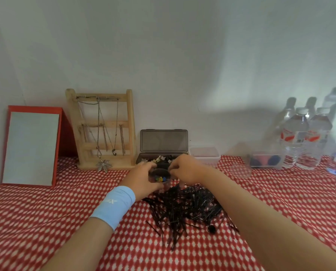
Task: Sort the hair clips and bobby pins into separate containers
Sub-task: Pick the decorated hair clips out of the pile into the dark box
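Both on the clip cup (160,178): your left hand (141,178), right hand (184,169), fingers curled. Bobby pins (186,208) nearside of it, right hand nearer.

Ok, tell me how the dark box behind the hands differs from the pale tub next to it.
The dark box is smoky grey; the pale tub is whitish-clear. The dark box's lid stands open, the pale tub's lid appears on. The dark box is wider than the pale tub. Both are rectangular and stand side by side at the back of the table.
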The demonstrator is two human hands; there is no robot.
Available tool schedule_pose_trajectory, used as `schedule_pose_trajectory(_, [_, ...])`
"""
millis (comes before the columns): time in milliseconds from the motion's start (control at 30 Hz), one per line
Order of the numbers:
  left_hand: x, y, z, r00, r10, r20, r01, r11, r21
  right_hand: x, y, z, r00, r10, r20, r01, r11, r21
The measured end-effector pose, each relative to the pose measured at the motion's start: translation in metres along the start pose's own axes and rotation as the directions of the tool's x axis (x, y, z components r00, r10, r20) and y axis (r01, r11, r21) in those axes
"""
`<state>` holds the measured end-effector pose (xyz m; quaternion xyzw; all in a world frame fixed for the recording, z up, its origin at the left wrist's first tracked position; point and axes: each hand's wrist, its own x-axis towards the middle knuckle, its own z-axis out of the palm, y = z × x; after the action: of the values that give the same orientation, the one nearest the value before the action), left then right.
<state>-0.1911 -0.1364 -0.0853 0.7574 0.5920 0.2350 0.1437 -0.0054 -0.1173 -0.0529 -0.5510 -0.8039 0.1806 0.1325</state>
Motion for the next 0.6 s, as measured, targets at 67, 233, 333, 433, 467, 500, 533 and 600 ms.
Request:
schedule_pose_trajectory(67, [0.003,0.006,0.000,0.998,0.027,-0.057,-0.029,0.999,-0.036,-0.008,0.004,-0.009,0.999,0.015,-0.045,-0.013,0.999,0.045])
schedule_pose_trajectory(233, [0.007,0.032,0.013,0.993,0.078,0.085,-0.071,0.995,-0.076,-0.039,0.025,-0.033,0.999,0.036,-0.010,-0.035,0.998,0.044])
schedule_pose_trajectory(333, [0.006,0.039,0.022,0.992,0.066,0.105,-0.073,0.995,0.063,-0.057,0.036,-0.037,0.997,0.034,0.067,-0.035,0.999,0.005])
schedule_pose_trajectory(433, [-0.004,0.054,0.020,0.978,0.206,0.001,-0.204,0.965,0.167,-0.073,0.045,-0.046,0.998,0.051,0.040,-0.050,0.999,-0.022])
schedule_pose_trajectory(467, [-0.010,0.062,0.018,0.962,0.272,0.007,-0.270,0.954,0.128,-0.078,0.047,-0.050,0.996,0.068,0.054,-0.066,0.997,-0.034])
schedule_pose_trajectory(500, [-0.017,0.072,0.017,0.946,0.319,0.059,-0.322,0.945,0.058,-0.082,0.050,-0.053,0.993,0.088,0.085,-0.084,0.995,-0.047])
schedule_pose_trajectory(533, [-0.025,0.084,0.016,0.926,0.348,0.144,-0.349,0.937,-0.019,-0.087,0.054,-0.055,0.987,0.106,0.118,-0.100,0.993,-0.058])
schedule_pose_trajectory(600, [-0.039,0.103,0.017,0.868,0.365,0.337,-0.344,0.931,-0.124,-0.095,0.059,-0.059,0.976,0.131,0.171,-0.118,0.989,-0.086])
